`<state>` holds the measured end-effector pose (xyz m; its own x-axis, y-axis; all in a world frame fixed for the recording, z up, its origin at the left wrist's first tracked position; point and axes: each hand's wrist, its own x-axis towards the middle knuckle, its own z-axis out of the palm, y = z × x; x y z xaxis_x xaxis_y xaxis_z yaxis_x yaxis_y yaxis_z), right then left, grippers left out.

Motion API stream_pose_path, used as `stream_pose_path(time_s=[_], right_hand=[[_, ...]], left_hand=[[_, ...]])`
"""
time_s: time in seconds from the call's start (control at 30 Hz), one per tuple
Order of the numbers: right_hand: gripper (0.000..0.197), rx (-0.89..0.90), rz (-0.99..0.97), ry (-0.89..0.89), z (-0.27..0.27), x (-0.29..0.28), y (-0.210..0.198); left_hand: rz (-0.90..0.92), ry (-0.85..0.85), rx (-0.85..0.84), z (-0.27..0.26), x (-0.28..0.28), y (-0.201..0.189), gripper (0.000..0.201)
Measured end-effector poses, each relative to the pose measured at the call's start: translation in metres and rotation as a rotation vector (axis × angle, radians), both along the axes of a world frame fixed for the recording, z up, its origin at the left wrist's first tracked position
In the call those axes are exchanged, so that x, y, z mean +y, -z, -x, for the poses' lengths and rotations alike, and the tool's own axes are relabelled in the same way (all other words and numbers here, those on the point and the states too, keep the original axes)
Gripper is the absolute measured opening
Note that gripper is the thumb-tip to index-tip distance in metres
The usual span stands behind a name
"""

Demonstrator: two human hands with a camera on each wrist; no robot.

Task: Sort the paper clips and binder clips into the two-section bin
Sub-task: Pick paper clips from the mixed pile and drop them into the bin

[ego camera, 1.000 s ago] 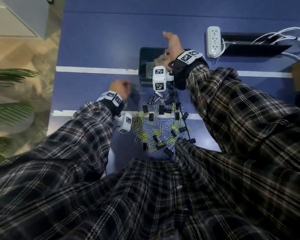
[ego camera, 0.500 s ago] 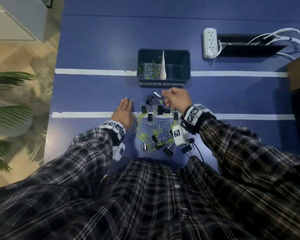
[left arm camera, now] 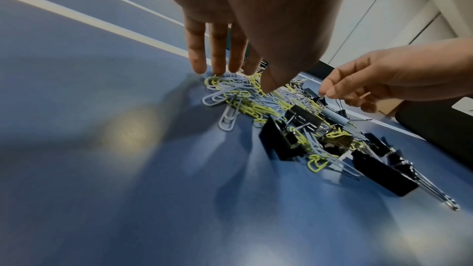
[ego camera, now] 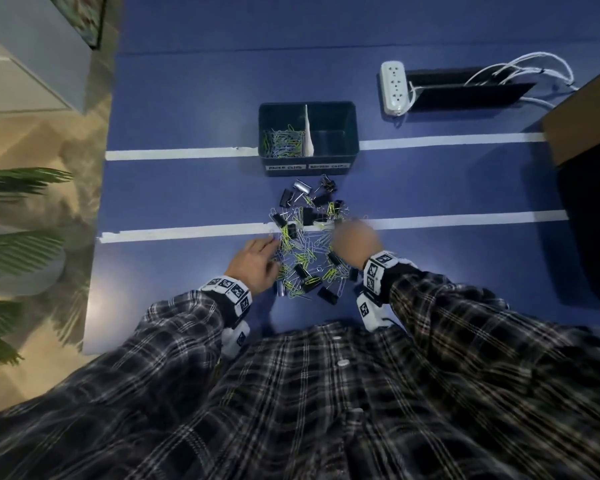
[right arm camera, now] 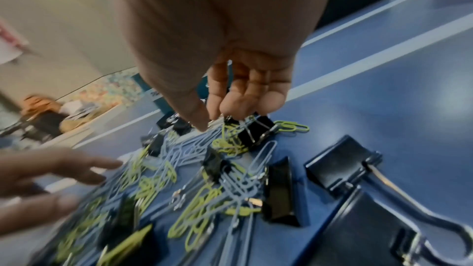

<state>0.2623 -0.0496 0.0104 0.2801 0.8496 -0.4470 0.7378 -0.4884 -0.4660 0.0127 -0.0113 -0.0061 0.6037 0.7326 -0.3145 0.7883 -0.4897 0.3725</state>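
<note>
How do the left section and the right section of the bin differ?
The left section holds a heap of yellow and pale paper clips; the right section looks dark, and no clips show in it. The left section's front label reads about "paper clips"; the right section's label is too blurred to read. Both belong to one dark bin, split by a white divider.

Clip pile (ego camera: 305, 247) apparently before bin (ego camera: 307, 168)

You are in an office: a blue desk (ego camera: 187, 98) carries a white power strip (ego camera: 392, 88) beside a cable slot (ego camera: 465, 95), a cabinet (ego camera: 32, 64) stands left of the desk, and a potted plant (ego camera: 14, 220) too.
</note>
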Motion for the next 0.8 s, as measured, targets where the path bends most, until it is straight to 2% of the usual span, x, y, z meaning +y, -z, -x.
stream_pose_path(time_s=[0.1,0.23,0.33,0.5,0.8], right_hand=[[0.027,-0.011,-0.037,-0.186,0.013,-0.002,0.003],[0.049,-0.099,-0.048,-0.43,0.041,0.004,-0.003],[0.059,-0.173,0.009,-0.477,0.065,0.008,-0.004],[0.051,-0.224,0.091,-0.467,0.077,0.013,-0.001],[0.023,-0.249,0.032,-0.495,0.049,0.009,0.001]], left_hand=[[-0.022,-0.068,0.029,0.004,-0.002,-0.001,0.057],[0.072,-0.081,0.006,0.003,0.0,0.002,0.05],[0.11,-0.052,-0.036,0.0,0.003,0.006,0.039],[0.077,-0.121,-0.066,0.006,0.003,0.004,0.035],[0.079,-0.082,0.021,0.011,0.0,0.001,0.055]])
